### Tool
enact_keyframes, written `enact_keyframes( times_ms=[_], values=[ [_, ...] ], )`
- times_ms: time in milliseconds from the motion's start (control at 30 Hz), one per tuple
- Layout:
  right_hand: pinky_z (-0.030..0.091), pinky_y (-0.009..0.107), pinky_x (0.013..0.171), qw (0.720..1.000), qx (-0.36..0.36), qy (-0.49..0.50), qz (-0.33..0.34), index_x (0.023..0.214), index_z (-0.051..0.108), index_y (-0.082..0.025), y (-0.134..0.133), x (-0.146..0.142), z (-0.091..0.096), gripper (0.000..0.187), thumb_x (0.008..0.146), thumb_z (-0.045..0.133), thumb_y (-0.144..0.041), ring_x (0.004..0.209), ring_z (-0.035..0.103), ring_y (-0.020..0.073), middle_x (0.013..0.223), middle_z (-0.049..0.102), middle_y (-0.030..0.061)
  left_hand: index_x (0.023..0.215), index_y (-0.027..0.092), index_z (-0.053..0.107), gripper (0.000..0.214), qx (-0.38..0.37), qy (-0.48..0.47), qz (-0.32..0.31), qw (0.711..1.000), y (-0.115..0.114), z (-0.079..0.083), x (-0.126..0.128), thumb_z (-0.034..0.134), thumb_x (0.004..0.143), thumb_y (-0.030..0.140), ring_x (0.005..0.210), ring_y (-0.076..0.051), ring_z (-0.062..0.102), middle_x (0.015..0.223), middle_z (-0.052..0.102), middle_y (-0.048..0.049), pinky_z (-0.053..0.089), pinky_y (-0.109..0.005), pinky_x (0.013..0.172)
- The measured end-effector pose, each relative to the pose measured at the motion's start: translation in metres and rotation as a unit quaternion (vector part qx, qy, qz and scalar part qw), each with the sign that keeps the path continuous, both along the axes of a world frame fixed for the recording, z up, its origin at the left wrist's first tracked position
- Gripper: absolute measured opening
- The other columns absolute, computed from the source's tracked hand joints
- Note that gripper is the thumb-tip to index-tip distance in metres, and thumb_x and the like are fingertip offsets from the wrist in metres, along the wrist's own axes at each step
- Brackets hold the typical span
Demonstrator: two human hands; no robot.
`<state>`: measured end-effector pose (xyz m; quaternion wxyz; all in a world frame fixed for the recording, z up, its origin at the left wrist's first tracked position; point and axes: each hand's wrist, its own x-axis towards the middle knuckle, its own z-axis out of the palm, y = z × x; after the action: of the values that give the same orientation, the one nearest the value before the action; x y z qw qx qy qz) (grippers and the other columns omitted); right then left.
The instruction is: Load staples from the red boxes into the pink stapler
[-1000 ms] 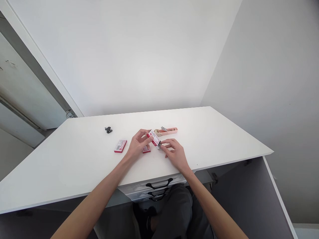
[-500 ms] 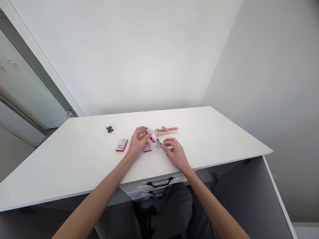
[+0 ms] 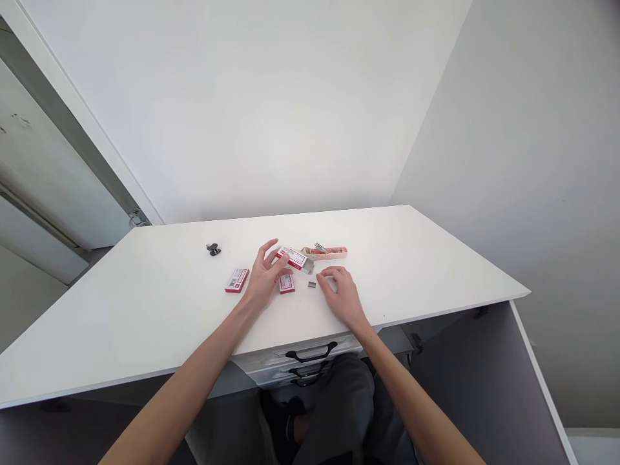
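My left hand (image 3: pixel 263 279) has its thumb and fingers around one end of a small red-and-white staple box (image 3: pixel 292 258). The box is tilted, with its open end and flap facing right. Under it, near my left fingers, lies a second red-and-white box (image 3: pixel 287 284). A short grey strip of staples (image 3: pixel 312 284) rests on the white tabletop (image 3: pixel 411 271). Just right of the strip, my right hand (image 3: pixel 341 296) rests with fingers bent and slightly apart, holding nothing visible. Behind the hands lies a long pink-and-beige object (image 3: pixel 334 253) with a metal piece on it, perhaps an opened stapler.
Another red-and-white box (image 3: pixel 237 280) lies left of my left hand. Farther back on the left is a small black object (image 3: pixel 213 249), too small to name. Drawers with black handles (image 3: pixel 311 352) sit below the front edge. A wall (image 3: pixel 281 129) rises behind the table.
The staple strip has left my right fingers and now lies on the table. My right fingers have drawn slightly right. The box in my left hand has turned flatter and its grip has loosened.
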<state>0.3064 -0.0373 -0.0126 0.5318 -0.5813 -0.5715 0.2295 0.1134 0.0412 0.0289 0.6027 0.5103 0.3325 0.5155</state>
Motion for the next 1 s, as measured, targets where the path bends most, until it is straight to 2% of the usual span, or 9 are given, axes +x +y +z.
enact_keyframes(
  times_ms=[133, 333, 467, 600, 800, 900, 1000],
  values=[
    [0.044, 0.046, 0.108, 0.997, -0.021, 0.063, 0.029, 0.1, 0.074, -0.027, -0.002, 0.005, 0.009, 0.045, 0.103, 0.044, -0.061, 0.125, 0.057, 0.0286, 0.126, 0.066, 0.0096, 0.145, 0.027, 0.049, 0.075, 0.024, 0.004, -0.049, 0.998, -0.001, -0.002, 0.003, 0.086, 0.081, 0.042, 0.108, -0.021, 0.071, 0.126, 0.065, -0.0083, 0.06, -0.041, 0.097],
    [0.046, 0.043, 0.103, 0.995, -0.031, 0.079, 0.045, 0.1, 0.073, -0.026, -0.002, 0.006, 0.009, 0.044, 0.1, 0.049, -0.063, 0.119, 0.059, 0.0282, 0.122, 0.067, 0.009, 0.129, 0.021, 0.067, 0.051, 0.056, 0.023, -0.132, 0.989, -0.004, -0.003, 0.005, 0.084, 0.084, 0.039, 0.121, -0.028, 0.066, 0.133, 0.065, -0.0101, 0.056, -0.051, 0.107],
    [0.048, 0.04, 0.098, 0.994, -0.03, 0.088, 0.051, 0.097, 0.069, -0.025, -0.004, 0.006, 0.01, 0.043, 0.099, 0.051, -0.064, 0.11, 0.062, 0.0269, 0.115, 0.07, 0.0081, 0.129, 0.023, 0.067, 0.05, 0.054, 0.027, -0.151, 0.987, -0.005, -0.005, 0.005, 0.084, 0.084, 0.036, 0.122, -0.027, 0.066, 0.137, 0.064, -0.0095, 0.057, -0.05, 0.107],
    [0.047, 0.04, 0.097, 0.993, -0.028, 0.101, 0.061, 0.097, 0.065, -0.024, -0.005, 0.007, 0.011, 0.041, 0.097, 0.055, -0.064, 0.107, 0.063, 0.0264, 0.109, 0.072, 0.0066, 0.138, 0.025, 0.064, 0.057, 0.059, 0.046, -0.186, 0.98, -0.007, -0.003, 0.006, 0.082, 0.086, 0.039, 0.122, -0.029, 0.067, 0.141, 0.065, -0.0109, 0.057, -0.05, 0.106],
    [0.046, 0.04, 0.101, 0.99, -0.004, 0.098, 0.098, 0.081, 0.06, -0.025, -0.006, 0.007, 0.014, 0.035, 0.093, 0.065, -0.058, 0.108, 0.063, 0.0256, 0.108, 0.07, 0.0051, 0.152, 0.03, 0.054, 0.074, 0.1, 0.112, -0.207, 0.967, -0.017, 0.004, 0.011, 0.082, 0.084, 0.039, 0.115, -0.027, 0.07, 0.146, 0.061, -0.0116, 0.057, -0.043, 0.099],
    [0.045, 0.04, 0.102, 0.988, -0.001, 0.092, 0.121, 0.078, 0.062, -0.025, -0.007, 0.007, 0.016, 0.034, 0.091, 0.069, -0.056, 0.109, 0.063, 0.0254, 0.11, 0.068, 0.005, 0.158, 0.033, 0.044, 0.09, 0.139, 0.167, -0.201, 0.955, -0.025, 0.005, 0.013, 0.086, 0.079, 0.037, 0.109, -0.024, 0.07, 0.148, 0.058, -0.0123, 0.057, -0.036, 0.088],
    [0.046, 0.04, 0.102, 0.986, -0.003, 0.087, 0.139, 0.076, 0.066, -0.025, -0.007, 0.006, 0.017, 0.034, 0.09, 0.071, -0.056, 0.109, 0.063, 0.0249, 0.11, 0.066, 0.0048, 0.158, 0.034, 0.042, 0.098, 0.184, 0.217, -0.163, 0.945, -0.03, 0.005, 0.014, 0.091, 0.073, 0.037, 0.105, -0.025, 0.07, 0.141, 0.063, -0.0118, 0.055, -0.034, 0.085]
  ],
)
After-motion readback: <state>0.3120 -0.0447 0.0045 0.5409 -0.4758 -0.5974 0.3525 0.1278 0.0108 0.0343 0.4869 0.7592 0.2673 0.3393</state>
